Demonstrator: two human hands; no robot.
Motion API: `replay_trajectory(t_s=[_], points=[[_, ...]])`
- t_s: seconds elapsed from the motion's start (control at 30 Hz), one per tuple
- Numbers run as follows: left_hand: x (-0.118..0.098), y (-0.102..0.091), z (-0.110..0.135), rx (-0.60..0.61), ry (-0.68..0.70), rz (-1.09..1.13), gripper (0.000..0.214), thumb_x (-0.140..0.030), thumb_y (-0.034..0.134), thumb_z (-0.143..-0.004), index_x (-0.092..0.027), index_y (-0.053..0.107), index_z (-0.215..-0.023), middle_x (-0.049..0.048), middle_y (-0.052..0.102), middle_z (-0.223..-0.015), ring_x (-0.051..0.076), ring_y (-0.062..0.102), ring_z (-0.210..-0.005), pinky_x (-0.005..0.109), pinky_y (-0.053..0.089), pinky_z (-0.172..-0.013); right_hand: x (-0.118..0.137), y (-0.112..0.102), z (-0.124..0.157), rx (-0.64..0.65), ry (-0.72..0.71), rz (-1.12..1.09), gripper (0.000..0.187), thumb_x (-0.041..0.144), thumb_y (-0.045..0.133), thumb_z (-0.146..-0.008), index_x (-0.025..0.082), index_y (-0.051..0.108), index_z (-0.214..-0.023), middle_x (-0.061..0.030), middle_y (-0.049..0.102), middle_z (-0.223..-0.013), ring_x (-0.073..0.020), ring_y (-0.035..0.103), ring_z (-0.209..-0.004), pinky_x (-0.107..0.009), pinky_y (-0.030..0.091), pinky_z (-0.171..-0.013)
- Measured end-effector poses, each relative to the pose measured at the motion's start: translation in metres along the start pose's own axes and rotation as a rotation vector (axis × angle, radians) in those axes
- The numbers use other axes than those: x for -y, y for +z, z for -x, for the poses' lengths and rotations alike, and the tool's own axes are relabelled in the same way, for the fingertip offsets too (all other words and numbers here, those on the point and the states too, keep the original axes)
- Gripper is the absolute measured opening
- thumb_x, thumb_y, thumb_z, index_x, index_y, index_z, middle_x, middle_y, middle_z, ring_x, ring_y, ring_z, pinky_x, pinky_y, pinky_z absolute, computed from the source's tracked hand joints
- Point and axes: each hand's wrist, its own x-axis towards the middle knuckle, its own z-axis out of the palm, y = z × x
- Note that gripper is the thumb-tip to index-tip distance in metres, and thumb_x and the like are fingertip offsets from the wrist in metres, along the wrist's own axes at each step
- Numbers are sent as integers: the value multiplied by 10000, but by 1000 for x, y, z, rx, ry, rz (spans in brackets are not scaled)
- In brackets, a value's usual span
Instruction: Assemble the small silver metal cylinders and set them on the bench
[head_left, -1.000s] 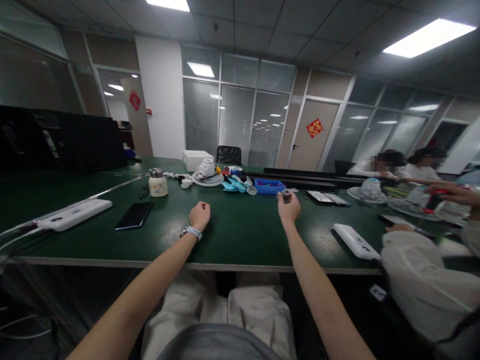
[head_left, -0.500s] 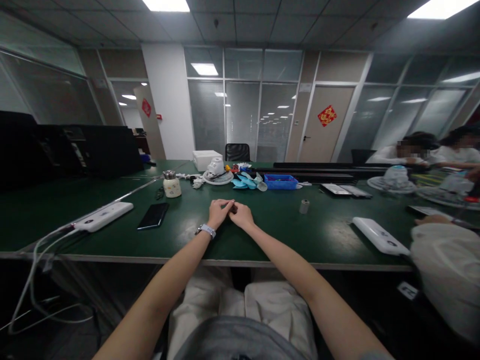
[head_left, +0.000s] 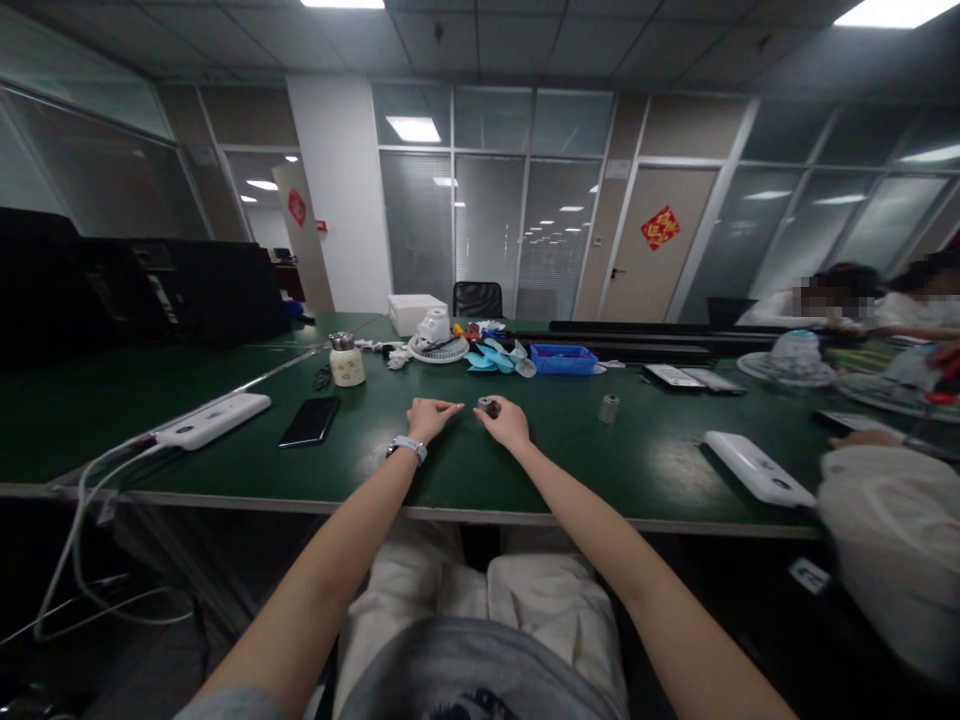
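My right hand [head_left: 507, 423] rests on the green table [head_left: 525, 470] with its fingers closed around a small dark cylindrical part [head_left: 487, 406]. My left hand [head_left: 429, 416] lies just to its left, fingers stretched forward and holding nothing; a watch sits on that wrist. A small grey metal cylinder [head_left: 609, 408] stands upright on the table to the right of my right hand, apart from it.
A black phone [head_left: 310, 421], white power strips [head_left: 212, 421] [head_left: 757, 468], a cream flask [head_left: 346, 361], a white fan guard [head_left: 437, 349], blue fan blades [head_left: 496, 358] and a blue bin [head_left: 562, 358] lie on the table. People in white sit at the right [head_left: 885, 540].
My right hand left the grey cylinder standing at the right, met my left hand in the middle, then drew apart holding a small dark part. My left hand opened.
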Motion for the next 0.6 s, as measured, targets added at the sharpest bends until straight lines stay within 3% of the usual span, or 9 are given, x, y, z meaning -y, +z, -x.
replay_trajectory(t_s=[0.17, 0.33, 0.43, 0.5, 0.6], points=[[-2, 2, 3, 39, 57, -169, 395, -632, 549, -781, -369, 742, -1004, -21, 549, -1347, 327, 397, -1223, 442, 351, -958, -6, 5, -1, 41, 41, -92, 506, 469, 739, -693, 220, 607, -1114, -67, 703, -1012, -198, 666, -894, -304, 509, -800], [-4, 4, 4, 40, 82, -212, 522, -681, 466, -796, -349, 694, -1129, 14, 352, -1501, 349, 283, -1326, 485, 310, -1011, -14, 12, -6, 37, 94, -188, 531, 438, 787, -630, 168, 615, -1053, -80, 708, -954, -187, 670, -843, -296, 518, -766], [-5, 4, 3, -71, 24, -136, 672, -678, 343, -846, -326, 441, -1410, 63, 271, -1537, 334, 279, -1344, 489, 313, -1021, -18, 15, -10, 48, 143, -295, 486, 403, 803, -613, 153, 643, -997, -83, 712, -947, -175, 672, -838, -281, 517, -770], [-6, 2, 2, -175, -85, -65, 711, -647, 230, -887, -278, 279, -1493, 101, 283, -1529, 327, 322, -1325, 482, 326, -1015, -20, 15, -14, 70, 190, -396, 405, 355, 787, -648, 149, 660, -972, -81, 715, -957, -165, 672, -845, -267, 514, -774], [-5, -3, 1, -278, -225, 15, 720, -600, 136, -913, -206, 255, -1504, 143, 403, -1458, 333, 386, -1282, 469, 346, -996, -22, 10, -21, 91, 282, -539, 273, 319, 716, -741, 127, 684, -932, -78, 719, -937, -153, 670, -820, -241, 508, -747]])
